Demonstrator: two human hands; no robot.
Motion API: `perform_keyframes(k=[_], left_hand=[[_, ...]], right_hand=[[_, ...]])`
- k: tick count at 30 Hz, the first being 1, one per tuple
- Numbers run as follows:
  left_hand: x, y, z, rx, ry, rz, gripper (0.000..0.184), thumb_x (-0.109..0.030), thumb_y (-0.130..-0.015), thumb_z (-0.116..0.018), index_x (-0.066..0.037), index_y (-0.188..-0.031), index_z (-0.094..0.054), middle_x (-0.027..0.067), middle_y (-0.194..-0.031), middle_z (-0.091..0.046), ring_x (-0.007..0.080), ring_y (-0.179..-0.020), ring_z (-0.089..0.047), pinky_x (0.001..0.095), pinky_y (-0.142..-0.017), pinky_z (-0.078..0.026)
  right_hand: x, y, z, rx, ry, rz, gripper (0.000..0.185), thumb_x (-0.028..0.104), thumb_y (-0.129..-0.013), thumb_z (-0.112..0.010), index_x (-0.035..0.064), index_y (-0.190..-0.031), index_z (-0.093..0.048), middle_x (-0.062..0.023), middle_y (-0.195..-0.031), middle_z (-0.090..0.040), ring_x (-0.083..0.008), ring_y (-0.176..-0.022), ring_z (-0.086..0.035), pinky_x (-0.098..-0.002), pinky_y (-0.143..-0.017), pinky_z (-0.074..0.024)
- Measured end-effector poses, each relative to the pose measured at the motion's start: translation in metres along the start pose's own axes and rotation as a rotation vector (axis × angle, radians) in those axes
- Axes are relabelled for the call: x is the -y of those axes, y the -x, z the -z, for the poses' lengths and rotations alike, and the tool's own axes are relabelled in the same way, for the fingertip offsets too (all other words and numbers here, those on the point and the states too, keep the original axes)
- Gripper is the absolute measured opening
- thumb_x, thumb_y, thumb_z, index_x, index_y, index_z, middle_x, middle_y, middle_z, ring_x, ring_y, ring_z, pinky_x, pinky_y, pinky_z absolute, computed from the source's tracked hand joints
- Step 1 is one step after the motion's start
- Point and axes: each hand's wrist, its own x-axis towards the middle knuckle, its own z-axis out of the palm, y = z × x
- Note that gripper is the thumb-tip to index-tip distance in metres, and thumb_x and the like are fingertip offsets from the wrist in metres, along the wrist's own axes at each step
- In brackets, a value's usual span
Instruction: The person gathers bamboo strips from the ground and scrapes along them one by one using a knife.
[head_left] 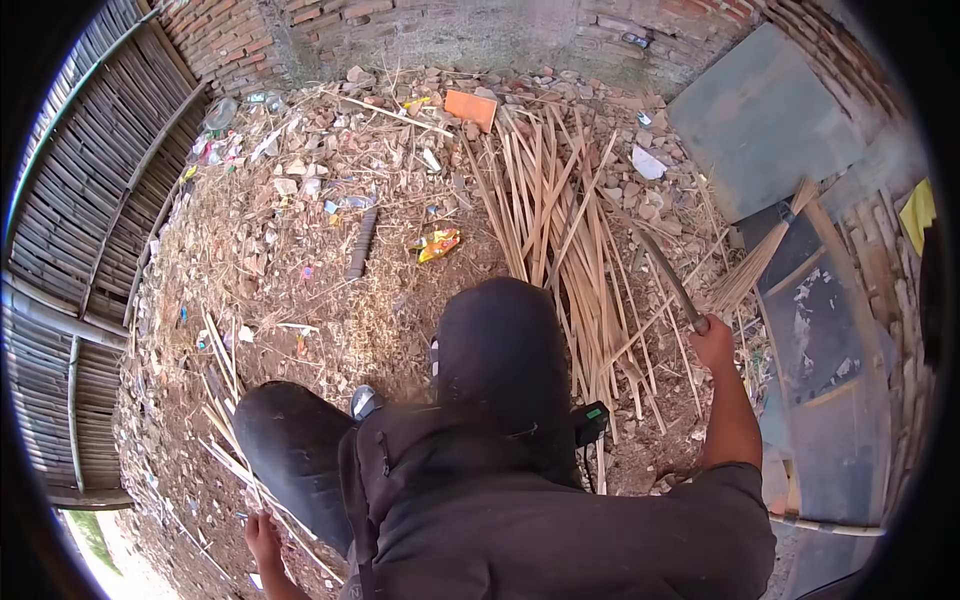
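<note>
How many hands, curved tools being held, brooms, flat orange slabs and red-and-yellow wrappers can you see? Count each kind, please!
Hands: 2, the left hand and the right hand
Held curved tool: 1
Broom: 1
Flat orange slab: 1
Red-and-yellow wrapper: 1
Total: 6

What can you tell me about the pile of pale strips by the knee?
The pile of pale strips is a loose heap of long, narrow, tan pieces that look like split bamboo or wood. Most run roughly alongside one another; several cross at angles. It lies on littered ground, mostly to the right of the person's knee, which hides part of it. Its far end is beside an orange piece; whether they touch is unclear.
</note>
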Motion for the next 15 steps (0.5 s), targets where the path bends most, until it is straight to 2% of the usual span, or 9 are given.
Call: perform_keyframes(k=[2, 4, 7, 11, 13, 15], left_hand=[[-0.018, -0.013, -0.008, -0.03, 0.06, -0.035, 0.027, -0.031, -0.101, -0.062, -0.012, -0.083, -0.055, -0.0054, -0.063, -0.045, 0.0023, -0.046, -0.035, 0.0214, -0.04, -0.025], [-0.034, -0.027, -0.007, 0.008, 0.145, -0.098, 0.025, -0.03, -0.102, -0.061, -0.012, -0.085, -0.055, -0.0077, -0.063, -0.042, 0.0009, -0.048, -0.033, 0.0202, -0.041, -0.023], [-0.035, -0.043, 0.0, 0.046, 0.242, -0.2, 0.022, -0.028, -0.103, -0.06, -0.013, -0.088, -0.055, -0.0095, -0.063, -0.041, -0.0003, -0.05, -0.031, 0.0193, -0.043, -0.021], [-0.082, -0.044, -0.008, 0.017, 0.266, -0.384, 0.021, -0.027, -0.105, -0.057, -0.012, -0.09, -0.056, -0.0099, -0.065, -0.04, -0.0008, -0.053, -0.032, 0.0191, -0.046, -0.021], [-0.108, -0.047, -0.015, 0.06, 0.283, -0.508, 0.019, -0.026, -0.105, -0.057, -0.012, -0.092, -0.056, -0.0099, -0.066, -0.039, -0.0006, -0.055, -0.032, 0.0195, -0.047, -0.021], [-0.148, -0.036, -0.028, 0.086, 0.342, -0.592, 0.018, -0.025, -0.105, -0.057, -0.012, -0.092, -0.057, -0.0097, -0.066, -0.039, -0.0003, -0.055, -0.032, 0.0197, -0.048, -0.022]], right_hand=[[-0.017, 0.013, 0.022, -0.02, -0.051, 0.019, 0.026, 0.017, -0.069, -0.072, 0.0002, -0.087, -0.064, -0.0157, -0.071, -0.063, -0.0334, -0.066, -0.061, -0.0423, -0.065, -0.0491], [-0.034, 0.026, 0.047, 0.052, -0.053, -0.046, 0.039, 0.018, -0.067, -0.074, 0.0024, -0.103, -0.069, -0.0153, -0.078, -0.068, -0.0309, -0.072, -0.067, -0.0415, -0.07, -0.0519], [-0.032, 0.049, 0.092, 0.052, -0.205, -0.076, 0.031, 0.014, -0.069, -0.073, -0.001, -0.095, -0.066, -0.0103, -0.075, -0.066, -0.0227, -0.069, -0.065, -0.0386, -0.067, -0.0513], [-0.043, 0.057, 0.11, -0.023, -0.331, -0.041, 0.025, 0.009, -0.076, -0.071, -0.002, -0.096, -0.063, -0.0068, -0.076, -0.065, -0.0155, -0.068, -0.063, -0.0335, -0.063, -0.0505], [0.003, 0.052, 0.12, -0.016, -0.475, -0.083, 0.024, 0.007, -0.079, -0.069, -0.0015, -0.1, -0.062, -0.0065, -0.077, -0.065, -0.0143, -0.066, -0.063, -0.0317, -0.062, -0.0504], [0.046, 0.038, 0.122, -0.028, -0.613, 0.011, 0.022, 0.005, -0.082, -0.068, -0.0007, -0.102, -0.061, -0.0068, -0.083, -0.068, -0.0131, -0.067, -0.063, -0.0312, -0.062, -0.0513]])
